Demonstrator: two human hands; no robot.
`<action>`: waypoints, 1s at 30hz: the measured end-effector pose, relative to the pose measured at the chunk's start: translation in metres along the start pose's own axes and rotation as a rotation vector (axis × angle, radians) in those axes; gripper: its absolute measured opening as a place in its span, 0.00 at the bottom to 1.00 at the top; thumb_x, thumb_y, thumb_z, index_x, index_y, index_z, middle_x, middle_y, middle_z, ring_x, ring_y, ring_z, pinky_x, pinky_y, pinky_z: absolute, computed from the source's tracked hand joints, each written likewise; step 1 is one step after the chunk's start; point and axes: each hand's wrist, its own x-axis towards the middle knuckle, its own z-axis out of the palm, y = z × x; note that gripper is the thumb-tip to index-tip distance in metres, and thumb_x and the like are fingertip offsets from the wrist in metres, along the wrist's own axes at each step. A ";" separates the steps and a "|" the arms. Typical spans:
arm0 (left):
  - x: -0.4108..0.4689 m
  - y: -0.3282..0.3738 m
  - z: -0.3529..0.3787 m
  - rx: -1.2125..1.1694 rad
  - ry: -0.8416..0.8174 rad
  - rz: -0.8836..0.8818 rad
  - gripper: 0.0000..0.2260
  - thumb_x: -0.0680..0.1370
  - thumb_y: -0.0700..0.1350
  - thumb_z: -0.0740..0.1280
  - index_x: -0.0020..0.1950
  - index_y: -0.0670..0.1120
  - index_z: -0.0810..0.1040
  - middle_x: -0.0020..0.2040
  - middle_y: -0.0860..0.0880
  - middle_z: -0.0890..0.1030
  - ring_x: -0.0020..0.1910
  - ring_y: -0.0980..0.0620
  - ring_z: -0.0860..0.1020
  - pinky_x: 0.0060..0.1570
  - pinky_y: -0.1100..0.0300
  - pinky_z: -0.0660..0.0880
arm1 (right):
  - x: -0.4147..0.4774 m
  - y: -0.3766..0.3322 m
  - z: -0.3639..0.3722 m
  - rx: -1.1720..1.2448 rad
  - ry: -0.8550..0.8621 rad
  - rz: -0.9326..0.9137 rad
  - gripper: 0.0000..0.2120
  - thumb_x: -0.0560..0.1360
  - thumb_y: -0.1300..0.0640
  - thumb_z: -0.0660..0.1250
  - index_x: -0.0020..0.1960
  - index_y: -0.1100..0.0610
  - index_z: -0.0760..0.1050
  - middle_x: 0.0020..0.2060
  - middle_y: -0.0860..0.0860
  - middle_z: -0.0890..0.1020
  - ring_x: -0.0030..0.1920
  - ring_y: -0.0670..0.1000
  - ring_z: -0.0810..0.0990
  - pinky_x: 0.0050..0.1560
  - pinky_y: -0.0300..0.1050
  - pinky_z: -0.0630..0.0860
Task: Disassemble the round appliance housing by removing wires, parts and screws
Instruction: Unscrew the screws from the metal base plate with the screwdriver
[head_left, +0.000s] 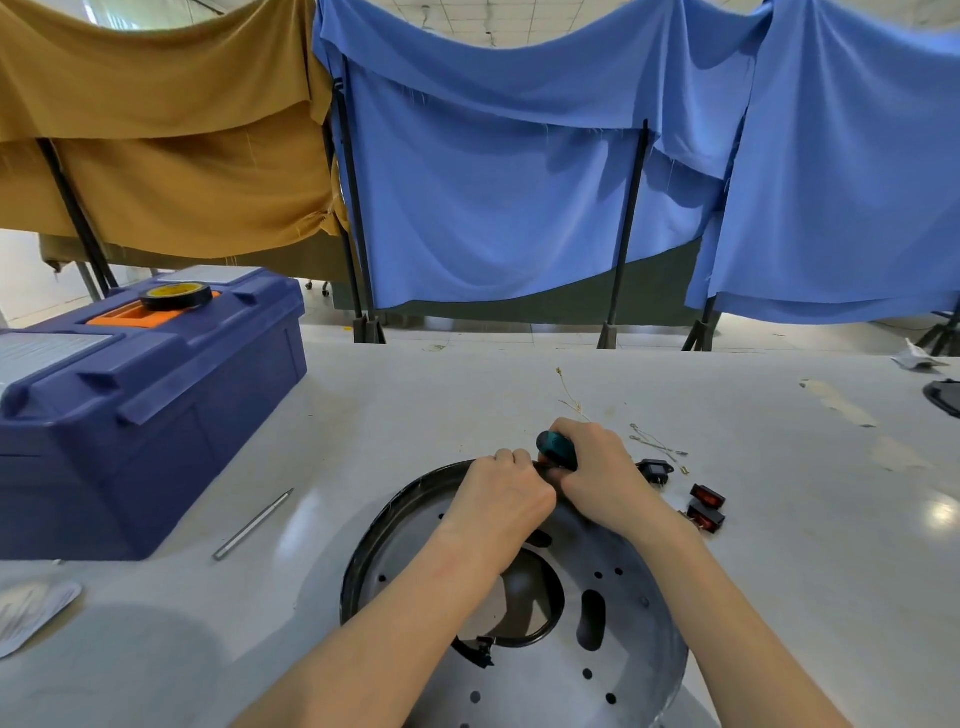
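Head view, housing (623, 649), white table (415, 415), blue drapes (493, 182)

screwdriver (557, 450) shaft hidden under left hand (501, 499), housing (623, 649) near edge cut off below

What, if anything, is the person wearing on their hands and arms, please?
The left hand and right hand are bare: no gloves, rings, watch or bracelets show. Both forearms are uncovered too, with no sleeve in view down to the frame's lower edge.
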 end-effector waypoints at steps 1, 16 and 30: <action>0.000 0.000 0.000 0.002 0.003 0.002 0.11 0.73 0.27 0.62 0.52 0.37 0.74 0.52 0.38 0.75 0.51 0.41 0.75 0.39 0.54 0.65 | 0.000 0.000 0.000 0.001 0.000 0.002 0.09 0.72 0.67 0.66 0.51 0.61 0.75 0.45 0.57 0.80 0.49 0.57 0.76 0.50 0.49 0.74; 0.002 -0.014 -0.005 -0.218 0.027 -0.190 0.07 0.77 0.35 0.63 0.54 0.40 0.74 0.52 0.42 0.76 0.48 0.43 0.78 0.37 0.57 0.66 | 0.000 0.003 0.001 0.057 -0.007 0.005 0.07 0.71 0.68 0.66 0.47 0.58 0.74 0.45 0.56 0.79 0.47 0.56 0.77 0.46 0.46 0.73; -0.004 -0.027 -0.014 -1.237 0.534 -0.434 0.04 0.75 0.40 0.70 0.46 0.45 0.84 0.37 0.53 0.84 0.38 0.57 0.82 0.46 0.55 0.80 | -0.006 -0.011 -0.026 0.355 0.071 -0.077 0.12 0.65 0.66 0.77 0.38 0.57 0.74 0.33 0.50 0.84 0.37 0.46 0.82 0.43 0.37 0.78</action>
